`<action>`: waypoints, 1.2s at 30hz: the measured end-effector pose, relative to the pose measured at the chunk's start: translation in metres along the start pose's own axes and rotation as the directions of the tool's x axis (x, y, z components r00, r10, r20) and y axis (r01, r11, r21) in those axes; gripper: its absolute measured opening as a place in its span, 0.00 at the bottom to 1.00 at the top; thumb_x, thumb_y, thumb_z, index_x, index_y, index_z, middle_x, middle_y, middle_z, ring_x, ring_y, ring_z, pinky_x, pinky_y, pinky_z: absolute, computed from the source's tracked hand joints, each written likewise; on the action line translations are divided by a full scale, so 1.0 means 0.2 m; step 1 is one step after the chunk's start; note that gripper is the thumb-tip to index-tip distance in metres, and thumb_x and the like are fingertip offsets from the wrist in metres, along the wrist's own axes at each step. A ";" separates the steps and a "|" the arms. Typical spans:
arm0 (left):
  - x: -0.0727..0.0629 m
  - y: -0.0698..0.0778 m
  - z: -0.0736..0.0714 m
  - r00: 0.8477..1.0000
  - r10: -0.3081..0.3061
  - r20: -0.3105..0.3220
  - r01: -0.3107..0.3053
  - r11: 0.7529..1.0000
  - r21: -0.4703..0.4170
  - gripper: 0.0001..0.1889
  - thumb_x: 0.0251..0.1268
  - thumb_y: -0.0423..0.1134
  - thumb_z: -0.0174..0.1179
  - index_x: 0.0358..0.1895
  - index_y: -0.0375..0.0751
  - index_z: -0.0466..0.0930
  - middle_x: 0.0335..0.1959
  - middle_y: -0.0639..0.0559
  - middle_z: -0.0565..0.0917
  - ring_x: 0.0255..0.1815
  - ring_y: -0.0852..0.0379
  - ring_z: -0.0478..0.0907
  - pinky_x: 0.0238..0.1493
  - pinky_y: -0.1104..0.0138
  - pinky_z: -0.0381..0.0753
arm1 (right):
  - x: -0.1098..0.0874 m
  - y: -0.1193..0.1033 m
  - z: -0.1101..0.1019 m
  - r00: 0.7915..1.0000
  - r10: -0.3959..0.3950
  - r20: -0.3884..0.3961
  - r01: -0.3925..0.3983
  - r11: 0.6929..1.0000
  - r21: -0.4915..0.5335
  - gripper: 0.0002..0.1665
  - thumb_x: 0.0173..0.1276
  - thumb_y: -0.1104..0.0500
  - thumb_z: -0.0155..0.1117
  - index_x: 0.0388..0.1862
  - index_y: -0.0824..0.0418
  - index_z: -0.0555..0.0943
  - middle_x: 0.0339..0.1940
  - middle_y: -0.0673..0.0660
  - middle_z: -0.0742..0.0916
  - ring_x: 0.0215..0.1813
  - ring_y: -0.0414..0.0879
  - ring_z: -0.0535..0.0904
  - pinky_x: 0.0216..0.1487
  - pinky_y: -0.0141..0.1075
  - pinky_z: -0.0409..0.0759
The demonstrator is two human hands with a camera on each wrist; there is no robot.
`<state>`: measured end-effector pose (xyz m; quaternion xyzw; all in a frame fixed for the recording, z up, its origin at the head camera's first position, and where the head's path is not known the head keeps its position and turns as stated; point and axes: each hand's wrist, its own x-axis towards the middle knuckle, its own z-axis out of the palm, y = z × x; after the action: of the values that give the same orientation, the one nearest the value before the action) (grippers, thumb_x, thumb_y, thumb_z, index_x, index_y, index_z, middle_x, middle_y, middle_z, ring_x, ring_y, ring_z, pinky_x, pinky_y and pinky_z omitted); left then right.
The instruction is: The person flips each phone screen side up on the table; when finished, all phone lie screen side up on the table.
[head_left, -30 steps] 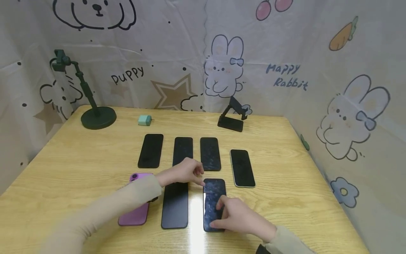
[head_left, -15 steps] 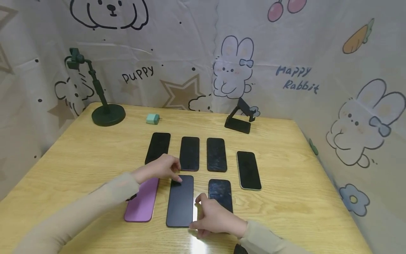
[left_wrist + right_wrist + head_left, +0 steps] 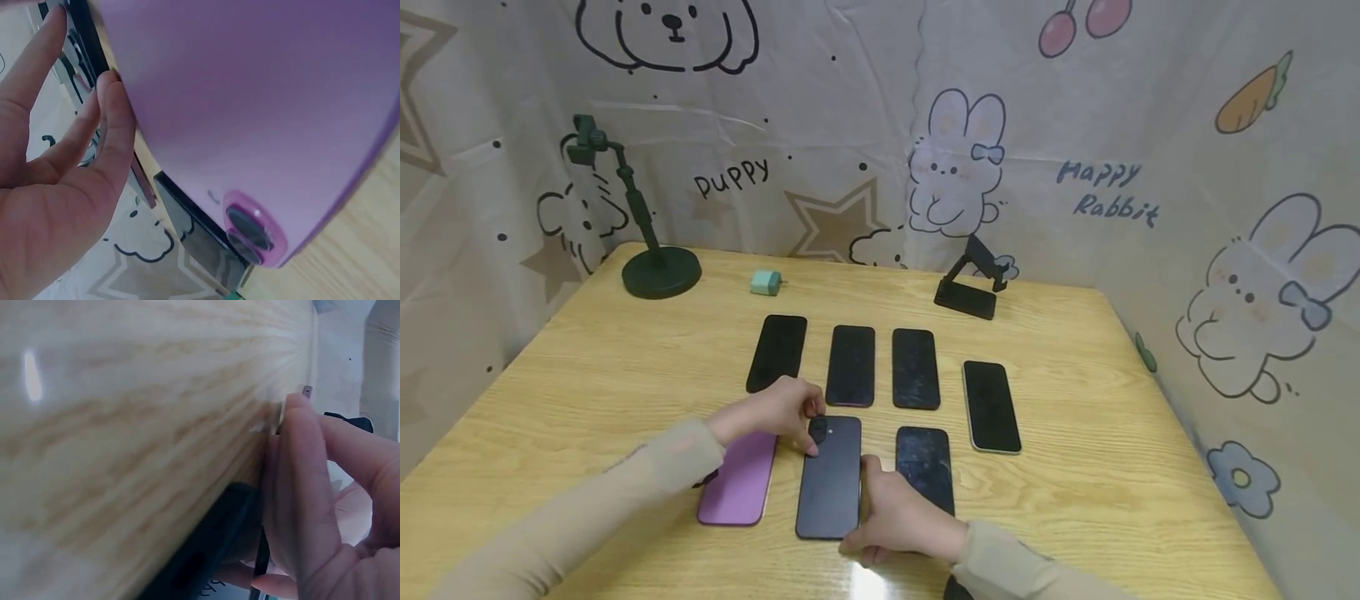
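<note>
A dark grey smartphone [image 3: 831, 492] lies back up on the table, its camera bump at the upper left corner. My left hand [image 3: 778, 408] pinches that corner, with the thumb on the left edge and fingers at the top. My right hand [image 3: 902, 512] holds the lower right corner, index finger along the right edge and thumb near the bottom. Just left of it lies a purple smartphone [image 3: 737, 483], partly under my left forearm; its back fills much of the left wrist view. A black-screened smartphone [image 3: 925, 467] is partly hidden by my right hand.
Behind lie several smartphones, screens up: the leftmost phone [image 3: 777, 354], two middle phones and a silver-edged phone [image 3: 992, 407] at right. Farther back stand a green phone stand [image 3: 661, 272], a mint charger plug [image 3: 766, 282] and a black folding stand [image 3: 966, 297].
My right hand has moved left from the black-screened smartphone to the grey one. My left hand has come to the grey phone's upper left corner, uncovering its camera. The head view has shifted.
</note>
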<state>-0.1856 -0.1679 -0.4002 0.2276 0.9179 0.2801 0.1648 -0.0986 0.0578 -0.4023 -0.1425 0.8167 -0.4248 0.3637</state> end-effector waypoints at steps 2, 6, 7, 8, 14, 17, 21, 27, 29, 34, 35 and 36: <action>0.01 0.00 0.01 1.000 0.011 -0.004 -0.011 1.000 0.001 0.24 0.33 0.40 0.81 0.37 0.39 0.80 0.30 0.53 0.80 0.26 0.65 0.72 0.32 0.73 0.74 | 0.00 0.00 0.00 1.000 -0.005 -0.003 0.005 1.000 0.025 0.61 0.50 0.65 0.77 0.73 0.69 0.47 0.14 0.58 0.84 0.14 0.47 0.80 0.16 0.37 0.79; 0.01 0.00 0.01 1.000 0.007 0.010 -0.007 1.000 -0.003 0.25 0.33 0.40 0.81 0.38 0.40 0.80 0.31 0.53 0.80 0.24 0.66 0.72 0.32 0.73 0.74 | 0.01 0.00 0.00 1.000 0.002 -0.008 -0.002 0.999 0.051 0.63 0.48 0.67 0.77 0.74 0.68 0.45 0.15 0.59 0.84 0.13 0.46 0.80 0.16 0.37 0.79; 0.01 0.00 0.01 1.000 0.004 0.014 -0.004 1.000 -0.006 0.25 0.33 0.40 0.81 0.39 0.40 0.80 0.31 0.53 0.80 0.24 0.66 0.73 0.32 0.73 0.74 | 0.01 0.00 0.01 1.000 0.004 -0.009 -0.004 0.999 0.050 0.63 0.48 0.67 0.77 0.74 0.69 0.45 0.15 0.59 0.84 0.13 0.46 0.80 0.16 0.37 0.79; 0.01 0.00 0.01 1.000 0.003 0.019 -0.003 1.000 -0.010 0.25 0.33 0.40 0.81 0.39 0.39 0.80 0.32 0.52 0.80 0.24 0.66 0.73 0.32 0.73 0.75 | 0.02 0.00 0.01 1.000 0.007 -0.009 -0.007 0.999 0.050 0.64 0.47 0.67 0.78 0.74 0.69 0.45 0.16 0.59 0.85 0.14 0.46 0.80 0.16 0.37 0.79; -0.01 0.01 0.02 1.000 -0.025 0.012 0.026 0.999 -0.043 0.27 0.32 0.38 0.81 0.42 0.38 0.80 0.32 0.52 0.79 0.28 0.64 0.73 0.35 0.71 0.76 | 0.04 0.00 0.01 1.000 0.004 -0.004 -0.003 0.995 0.096 0.70 0.44 0.66 0.80 0.75 0.67 0.42 0.24 0.59 0.84 0.15 0.49 0.81 0.16 0.39 0.80; -0.01 0.02 0.02 0.997 -0.071 -0.006 0.071 0.996 -0.056 0.26 0.32 0.39 0.81 0.41 0.38 0.81 0.32 0.52 0.79 0.32 0.61 0.73 0.37 0.70 0.75 | 0.05 0.00 0.01 1.000 -0.012 0.002 0.011 0.993 0.118 0.71 0.42 0.68 0.80 0.76 0.65 0.41 0.26 0.60 0.83 0.15 0.50 0.81 0.16 0.41 0.80; 0.01 0.05 0.03 0.990 -0.142 -0.011 0.140 0.986 -0.084 0.25 0.33 0.40 0.81 0.39 0.37 0.81 0.33 0.52 0.79 0.35 0.59 0.72 0.39 0.69 0.74 | 0.06 -0.02 0.01 1.000 0.000 -0.007 0.001 0.995 0.097 0.73 0.41 0.68 0.80 0.76 0.65 0.39 0.24 0.60 0.83 0.14 0.49 0.81 0.16 0.40 0.80; 0.03 0.08 0.02 0.979 -0.202 -0.010 0.199 0.973 -0.114 0.22 0.35 0.38 0.80 0.36 0.37 0.80 0.31 0.51 0.78 0.34 0.59 0.71 0.37 0.69 0.73 | 0.06 -0.03 0.00 1.000 0.012 -0.005 -0.012 0.997 0.080 0.76 0.42 0.67 0.80 0.76 0.67 0.34 0.20 0.60 0.84 0.13 0.47 0.81 0.16 0.38 0.80; 0.03 0.09 0.02 0.978 -0.210 -0.011 0.207 0.971 -0.123 0.22 0.36 0.38 0.80 0.35 0.37 0.80 0.31 0.52 0.78 0.33 0.59 0.71 0.37 0.69 0.72 | 0.06 -0.02 0.00 1.000 0.009 -0.001 -0.009 0.996 0.086 0.77 0.42 0.67 0.80 0.76 0.67 0.33 0.19 0.61 0.84 0.13 0.46 0.81 0.16 0.38 0.80; 0.02 0.08 0.03 0.978 -0.206 -0.015 0.202 0.969 -0.143 0.20 0.36 0.38 0.80 0.35 0.38 0.81 0.30 0.52 0.78 0.33 0.60 0.71 0.37 0.70 0.72 | 0.05 -0.01 0.00 1.000 0.000 0.000 0.000 0.995 0.097 0.77 0.42 0.67 0.80 0.76 0.67 0.33 0.18 0.60 0.84 0.12 0.46 0.80 0.16 0.38 0.80; 0.02 0.08 0.03 0.979 -0.204 -0.013 0.200 0.969 -0.147 0.20 0.37 0.38 0.80 0.35 0.38 0.81 0.30 0.53 0.79 0.33 0.60 0.71 0.37 0.70 0.72 | 0.05 -0.01 0.00 1.000 0.001 -0.002 -0.001 0.996 0.093 0.77 0.42 0.67 0.80 0.76 0.68 0.33 0.18 0.60 0.84 0.12 0.46 0.80 0.16 0.38 0.80; 0.01 0.07 0.03 0.979 -0.202 -0.010 0.198 0.969 -0.150 0.20 0.37 0.38 0.80 0.35 0.38 0.81 0.30 0.53 0.79 0.33 0.60 0.71 0.37 0.70 0.73 | 0.05 -0.01 0.00 1.000 0.001 -0.001 -0.001 0.996 0.090 0.77 0.42 0.67 0.80 0.76 0.69 0.33 0.17 0.60 0.84 0.12 0.46 0.80 0.16 0.38 0.80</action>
<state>-0.1805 -0.1528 -0.3966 0.1175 0.9148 0.3322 0.1973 -0.1047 0.0513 -0.4059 -0.1254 0.7971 -0.4610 0.3693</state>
